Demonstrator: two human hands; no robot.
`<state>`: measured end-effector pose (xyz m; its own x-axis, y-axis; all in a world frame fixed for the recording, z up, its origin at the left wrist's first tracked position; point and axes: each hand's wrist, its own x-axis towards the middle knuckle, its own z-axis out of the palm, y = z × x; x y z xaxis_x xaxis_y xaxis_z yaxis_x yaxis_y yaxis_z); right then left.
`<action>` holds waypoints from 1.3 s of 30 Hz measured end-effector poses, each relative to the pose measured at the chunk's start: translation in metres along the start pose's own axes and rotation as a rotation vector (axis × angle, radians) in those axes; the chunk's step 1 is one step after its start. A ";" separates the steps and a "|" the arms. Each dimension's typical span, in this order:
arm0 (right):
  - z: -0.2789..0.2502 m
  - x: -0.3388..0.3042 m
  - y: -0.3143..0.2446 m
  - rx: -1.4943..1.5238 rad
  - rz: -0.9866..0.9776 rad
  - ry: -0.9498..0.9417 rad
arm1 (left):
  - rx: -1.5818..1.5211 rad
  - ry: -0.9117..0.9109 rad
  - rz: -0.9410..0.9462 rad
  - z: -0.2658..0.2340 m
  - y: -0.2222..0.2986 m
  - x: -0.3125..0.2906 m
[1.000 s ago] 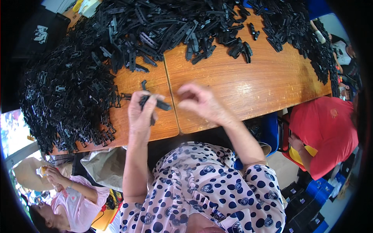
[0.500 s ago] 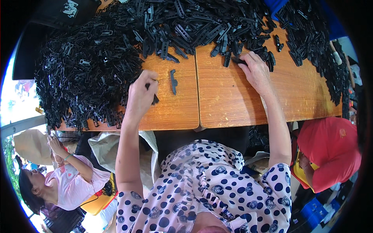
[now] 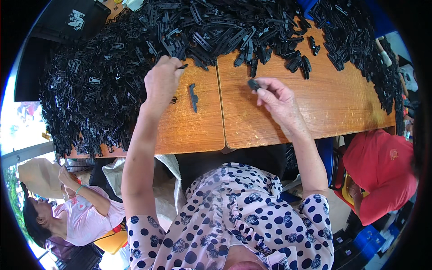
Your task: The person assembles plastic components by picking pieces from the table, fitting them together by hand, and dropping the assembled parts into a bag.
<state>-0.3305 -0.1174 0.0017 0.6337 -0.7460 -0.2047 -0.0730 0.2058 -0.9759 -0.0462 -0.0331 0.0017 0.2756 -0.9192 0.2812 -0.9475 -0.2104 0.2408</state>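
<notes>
My right hand [image 3: 281,101] is raised over the table, its thumb and fingers pinching a small black plastic part [image 3: 254,84]. My left hand [image 3: 161,83] is closed at the inner edge of the left pile [image 3: 96,85], and a dark plastic piece [image 3: 183,66] juts out from its fingertips. Between the hands, a single long black plastic part [image 3: 193,97] lies on the wooden table [image 3: 270,130], left of the seam. Another small black piece [image 3: 173,100] shows beside my left wrist, partly hidden by it.
A heap of longer black parts [image 3: 216,33] covers the far side, with several loose ones [image 3: 294,63] before it. More parts [image 3: 355,49] lie along the right. People sit at left, in a pink shirt [image 3: 90,211], and at right, in red [image 3: 378,180].
My left hand has moved away from me, toward the pile's far part. My right hand has drawn back from the loose parts, nearer and leftward, carrying the black part.
</notes>
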 end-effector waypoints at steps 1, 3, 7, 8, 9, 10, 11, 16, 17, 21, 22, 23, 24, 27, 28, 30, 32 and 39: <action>0.007 0.001 -0.002 0.005 -0.002 0.003 | 0.003 -0.001 0.005 -0.002 -0.004 0.000; 0.017 0.004 -0.004 -0.015 -0.019 -0.117 | -0.585 -0.299 -0.342 -0.025 0.007 0.008; 0.037 0.012 -0.012 -0.211 -0.371 -0.252 | -1.356 -0.563 -0.385 -0.040 0.019 -0.003; 0.041 0.014 -0.019 -0.364 -0.473 -0.284 | -1.359 -0.596 -0.382 -0.042 0.020 -0.007; 0.046 0.014 -0.021 -0.369 -0.472 -0.292 | -1.364 -0.589 -0.386 -0.041 0.021 -0.011; 0.051 0.014 -0.023 -0.419 -0.564 -0.328 | -1.380 -0.594 -0.372 -0.037 0.023 -0.015; 0.054 0.013 -0.025 -0.471 -0.653 -0.361 | -1.399 -0.603 -0.356 -0.032 0.025 -0.019; 0.065 0.004 -0.027 -0.591 -0.669 -0.436 | -1.493 -0.724 -0.313 -0.022 0.030 -0.030; 0.066 0.003 -0.025 -0.612 -0.675 -0.416 | -1.496 -0.721 -0.313 -0.022 0.031 -0.031; 0.071 -0.003 -0.022 -0.637 -0.648 -0.232 | -1.427 -0.658 -0.420 -0.029 0.041 -0.037; 0.071 -0.004 -0.020 -0.637 -0.647 -0.232 | -1.416 -0.574 -0.497 -0.031 0.046 -0.040; 0.070 -0.005 -0.018 -0.605 -0.633 -0.165 | -1.417 -0.576 -0.494 -0.030 0.051 -0.043; 0.069 -0.006 -0.017 -0.572 -0.619 -0.097 | -1.482 -0.493 -0.469 -0.030 0.056 -0.048; 0.075 -0.008 -0.012 -0.413 -0.586 -0.007 | -1.575 -0.418 -0.421 -0.033 0.067 -0.063; 0.078 -0.009 -0.008 -0.411 -0.587 -0.009 | -1.506 -0.306 -0.410 -0.024 0.072 -0.070; 0.080 -0.010 0.000 -0.445 -0.579 0.008 | -1.511 -0.185 -0.549 -0.015 0.080 -0.079; 0.082 -0.013 -0.002 -0.483 -0.544 -0.013 | -1.495 -0.106 -0.552 -0.011 0.083 -0.086; 0.108 -0.030 -0.001 -0.508 -0.241 -0.390 | -1.207 -0.036 -0.481 -0.044 0.055 -0.140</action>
<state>-0.2659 -0.0269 0.0169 0.9017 -0.4315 -0.0277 -0.1870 -0.3317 -0.9247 -0.1298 0.0988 0.0161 0.5230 -0.8479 -0.0871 -0.0070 -0.1064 0.9943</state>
